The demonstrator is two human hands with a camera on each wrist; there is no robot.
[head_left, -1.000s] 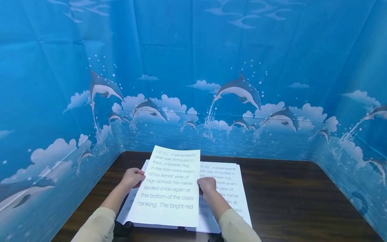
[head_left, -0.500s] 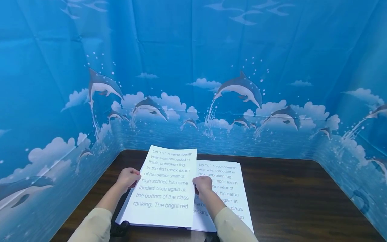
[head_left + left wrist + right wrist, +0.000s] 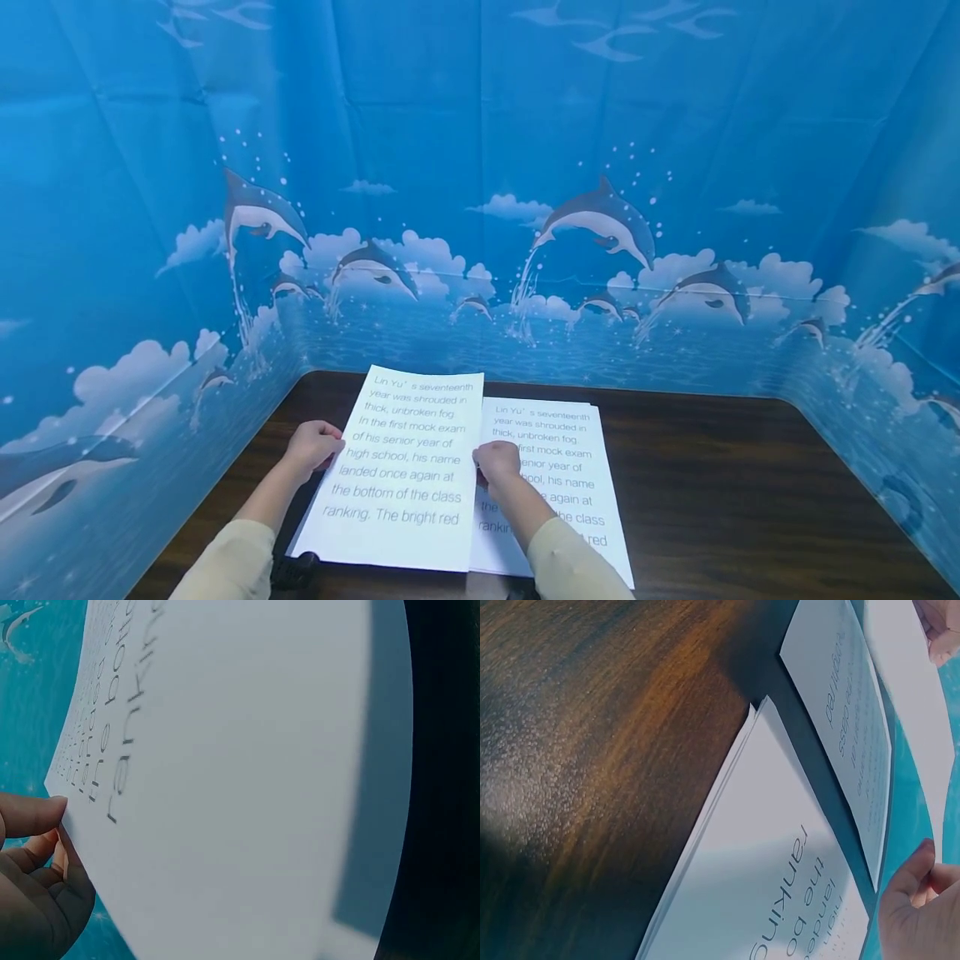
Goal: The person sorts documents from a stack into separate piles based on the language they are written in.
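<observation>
My left hand (image 3: 313, 444) pinches the left edge of a printed sheet of paper (image 3: 397, 467), thumb on top, as the left wrist view shows. At the opposite edge my right hand (image 3: 498, 462) pinches it too. The sheet is held up at a tilt, text facing me. Under it, in the right wrist view, lies a left paper stack (image 3: 847, 750) with the same kind of print; the sheet hides most of that stack in the head view. Beside it lies a right paper stack (image 3: 558, 454), partly covered by my right hand and forearm.
The papers lie on a dark wooden table (image 3: 720, 492). A blue dolphin-print curtain (image 3: 450, 167) rises around its back and sides. A black object (image 3: 295, 571) shows by my left sleeve at the near edge.
Both hands have moved left with the sheet, which has slid off part of the right stack's view and now lines up over the left stack. Both hands keep their pinch.
</observation>
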